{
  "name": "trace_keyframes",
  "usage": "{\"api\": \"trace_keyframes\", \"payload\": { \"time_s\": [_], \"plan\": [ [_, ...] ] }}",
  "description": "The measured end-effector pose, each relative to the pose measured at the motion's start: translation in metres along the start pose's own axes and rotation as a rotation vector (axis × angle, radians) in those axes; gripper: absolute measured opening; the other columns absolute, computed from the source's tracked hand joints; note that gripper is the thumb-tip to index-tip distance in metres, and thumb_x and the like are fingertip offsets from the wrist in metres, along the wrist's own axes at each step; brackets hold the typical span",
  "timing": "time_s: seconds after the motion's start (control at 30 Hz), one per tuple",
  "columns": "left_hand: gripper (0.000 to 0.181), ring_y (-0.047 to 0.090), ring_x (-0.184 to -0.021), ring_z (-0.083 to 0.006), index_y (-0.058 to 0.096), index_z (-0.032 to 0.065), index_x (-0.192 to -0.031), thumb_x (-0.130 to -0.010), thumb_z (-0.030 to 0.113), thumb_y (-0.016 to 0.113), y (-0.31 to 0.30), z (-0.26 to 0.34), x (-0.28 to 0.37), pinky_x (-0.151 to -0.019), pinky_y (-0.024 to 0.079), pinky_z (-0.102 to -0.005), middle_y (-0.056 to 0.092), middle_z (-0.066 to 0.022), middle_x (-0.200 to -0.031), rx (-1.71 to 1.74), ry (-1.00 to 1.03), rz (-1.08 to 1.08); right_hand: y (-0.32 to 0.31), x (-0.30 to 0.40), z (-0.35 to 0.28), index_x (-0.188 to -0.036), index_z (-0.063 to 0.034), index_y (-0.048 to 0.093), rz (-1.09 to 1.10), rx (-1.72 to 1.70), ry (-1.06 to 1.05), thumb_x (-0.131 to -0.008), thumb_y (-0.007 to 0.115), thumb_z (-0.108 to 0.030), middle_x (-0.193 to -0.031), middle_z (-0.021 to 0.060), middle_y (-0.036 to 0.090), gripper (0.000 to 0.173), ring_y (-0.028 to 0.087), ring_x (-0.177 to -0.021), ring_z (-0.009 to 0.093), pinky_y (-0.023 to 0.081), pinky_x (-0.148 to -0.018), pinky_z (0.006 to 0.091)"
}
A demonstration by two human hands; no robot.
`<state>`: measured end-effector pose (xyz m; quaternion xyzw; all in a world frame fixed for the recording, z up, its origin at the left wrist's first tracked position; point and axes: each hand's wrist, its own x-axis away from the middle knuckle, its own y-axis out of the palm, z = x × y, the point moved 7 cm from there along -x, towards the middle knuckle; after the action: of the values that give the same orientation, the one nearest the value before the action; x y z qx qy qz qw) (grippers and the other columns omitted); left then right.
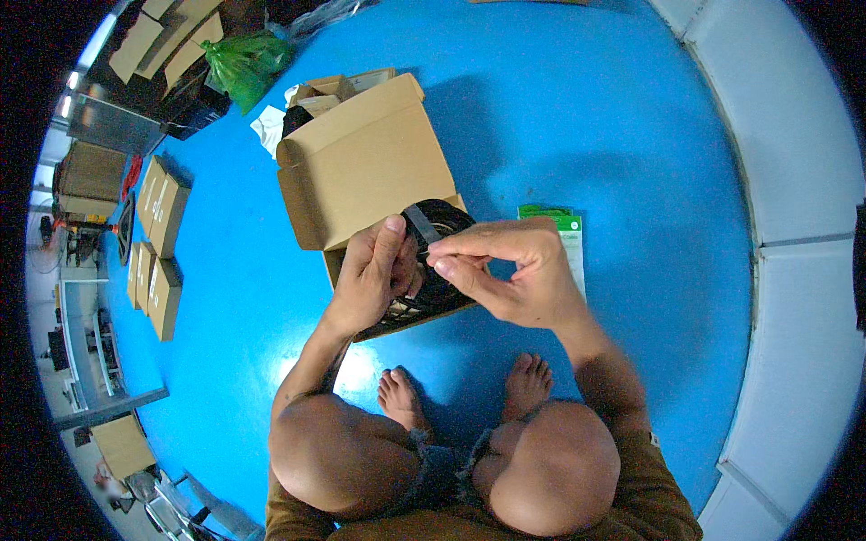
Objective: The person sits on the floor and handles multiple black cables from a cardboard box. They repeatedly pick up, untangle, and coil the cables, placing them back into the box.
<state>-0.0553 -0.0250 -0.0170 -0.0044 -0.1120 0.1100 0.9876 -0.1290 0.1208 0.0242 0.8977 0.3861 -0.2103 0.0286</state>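
My left hand (372,270) grips the left side of a black coil, apparently cable (450,215), with the thumb up along its edge. A flat dark strap (421,223) crosses the coil's upper part. The thumb and forefinger of my right hand (514,270) pinch together at the lower end of that strap. Both hands are above an open cardboard box (372,162), whose lid is folded back away from me. More black looped material shows low in the box, partly hidden by my hands.
A green and white printed packet (574,253) lies on the blue floor (643,203), right of the box. Behind the lid are cardboard pieces (325,91) and white paper (269,128). Several closed cartons (166,220) stand left, near a green plastic bag (247,64). A white wall (805,155) borders the right.
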Motion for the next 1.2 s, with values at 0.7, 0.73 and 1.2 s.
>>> {"api": "trace_keyframes", "payload": {
  "time_s": [0.7,0.73,1.2],
  "plan": [
    [0.051,0.040,-0.048,-0.0113,0.044,0.0056,-0.070,-0.107,0.038,0.031,0.006,0.002,0.005,-0.048,0.038,-0.0271,0.043,-0.0007,-0.055,-0.144,0.108,-0.023,0.026,0.012,0.039,-0.088,0.0007,0.071,0.251,0.413,0.127,-0.086,0.071,-0.007,-0.058,0.0114,0.063,0.008,0.059,-0.050,0.008,0.044,-0.045,0.0295],
    [0.051,0.041,-0.048,-0.0114,0.044,0.0054,-0.070,-0.107,0.038,0.031,0.008,0.002,0.005,-0.048,0.038,-0.0273,0.043,-0.0008,-0.055,-0.149,0.118,-0.035,0.024,0.013,0.035,-0.088,0.0003,0.071,0.237,0.466,0.106,-0.086,0.071,-0.007,-0.057,0.0115,0.061,0.008,0.057,-0.049,0.008,0.042,-0.044,0.0297],
    [0.031,0.053,-0.058,-0.0433,0.050,0.0020,-0.085,-0.101,0.028,0.048,0.027,0.027,0.020,-0.054,0.040,-0.0474,0.049,-0.0186,-0.062,-0.681,0.456,-0.290,-0.025,-0.013,-0.003,-0.102,-0.0031,0.073,-0.289,0.087,-0.161,-0.081,0.076,-0.010,-0.093,0.0115,0.072,0.023,0.067,-0.086,0.024,0.052,-0.077,0.0363]
  ]
}}
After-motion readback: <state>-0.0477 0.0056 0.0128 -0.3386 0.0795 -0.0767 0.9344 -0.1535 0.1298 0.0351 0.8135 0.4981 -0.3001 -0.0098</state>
